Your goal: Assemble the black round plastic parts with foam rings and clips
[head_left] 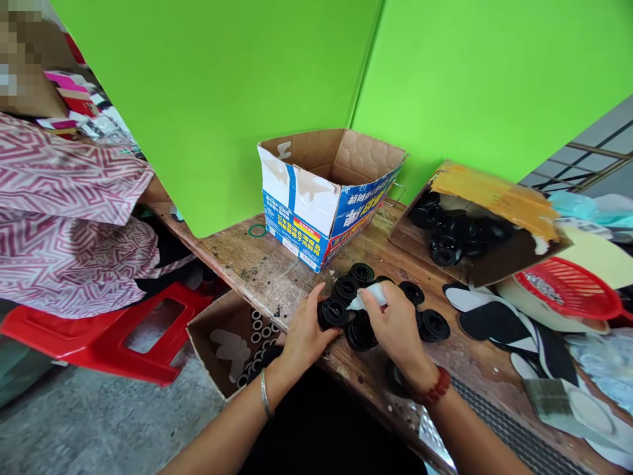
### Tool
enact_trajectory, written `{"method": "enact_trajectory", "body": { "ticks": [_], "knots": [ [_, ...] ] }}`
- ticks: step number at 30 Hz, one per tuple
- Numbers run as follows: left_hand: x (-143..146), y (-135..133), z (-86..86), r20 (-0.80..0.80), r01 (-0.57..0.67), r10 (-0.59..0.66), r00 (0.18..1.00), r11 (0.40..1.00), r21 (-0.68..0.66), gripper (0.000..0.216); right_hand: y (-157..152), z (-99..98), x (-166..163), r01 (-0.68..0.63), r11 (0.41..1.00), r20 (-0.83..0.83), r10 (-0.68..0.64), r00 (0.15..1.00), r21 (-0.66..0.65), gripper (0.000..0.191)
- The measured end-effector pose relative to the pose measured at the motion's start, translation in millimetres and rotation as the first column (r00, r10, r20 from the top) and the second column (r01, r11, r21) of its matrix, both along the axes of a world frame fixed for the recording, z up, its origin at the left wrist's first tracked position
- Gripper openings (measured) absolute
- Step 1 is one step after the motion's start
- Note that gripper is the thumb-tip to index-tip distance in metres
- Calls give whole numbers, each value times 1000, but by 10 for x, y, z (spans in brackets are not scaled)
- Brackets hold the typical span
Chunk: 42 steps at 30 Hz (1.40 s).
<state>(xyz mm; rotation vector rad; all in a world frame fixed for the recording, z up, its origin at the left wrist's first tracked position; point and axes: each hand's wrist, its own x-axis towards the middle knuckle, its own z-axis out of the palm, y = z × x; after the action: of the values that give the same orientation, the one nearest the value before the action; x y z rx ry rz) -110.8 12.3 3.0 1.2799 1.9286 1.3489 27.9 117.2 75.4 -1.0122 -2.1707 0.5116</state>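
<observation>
My left hand [306, 324] grips a round black plastic ring part [333, 313] at the table's front edge, thumb and fingers on its rim. In my right hand [398, 326] is a small white squeeze bottle [372, 298], held tilted so that its nozzle points at that part. The nozzle tip is close to the part's rim; whether they touch I cannot tell. More black round parts [362, 272] lie grouped around both hands, one [435, 324] to the right of my right hand. The right palm and fingers hide some of them.
A blue and white carton [301, 227] stands behind the parts. A tipped box [475, 267] of black parts lies right, near a red basket [568, 287] and flat black and white cutouts [494, 323]. Below left are a box of rings [208, 336], a red stool [99, 336] and another person [69, 224].
</observation>
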Motion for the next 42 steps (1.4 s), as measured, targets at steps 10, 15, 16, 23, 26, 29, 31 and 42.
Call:
{"method": "enact_trajectory", "body": {
  "ticks": [10,15,16,23,26,29,31,42],
  "knots": [
    [8,8,-7,-18,-7,6,1000,1000,-5,89,-297,-3,-117,-65,988,-33,61,998,-137,31],
    [-5,13,-36,-27,8,-7,1000,1000,18,89,-257,-29,-309,-42,990,-108,28,994,-133,30],
    [-5,12,-32,-25,7,-7,1000,1000,14,90,-236,-31,-329,-36,988,-126,17,992,-148,31],
    [-19,-26,42,8,39,-39,999,999,-15,100,61,-36,-136,-21,858,-399,-217,891,-514,45],
    [-64,-52,96,58,128,-127,990,991,-26,108,257,-7,57,-63,752,-496,-367,787,-656,51],
    [-139,-45,147,112,228,-228,967,974,11,110,414,18,185,-19,740,-506,-441,742,-673,53],
    [-199,-4,156,159,282,-290,944,957,72,105,479,7,207,29,774,-498,-435,750,-632,53],
    [-347,305,149,304,198,-212,929,977,75,69,589,-175,-141,178,944,-276,-256,927,-278,54]
  ]
}}
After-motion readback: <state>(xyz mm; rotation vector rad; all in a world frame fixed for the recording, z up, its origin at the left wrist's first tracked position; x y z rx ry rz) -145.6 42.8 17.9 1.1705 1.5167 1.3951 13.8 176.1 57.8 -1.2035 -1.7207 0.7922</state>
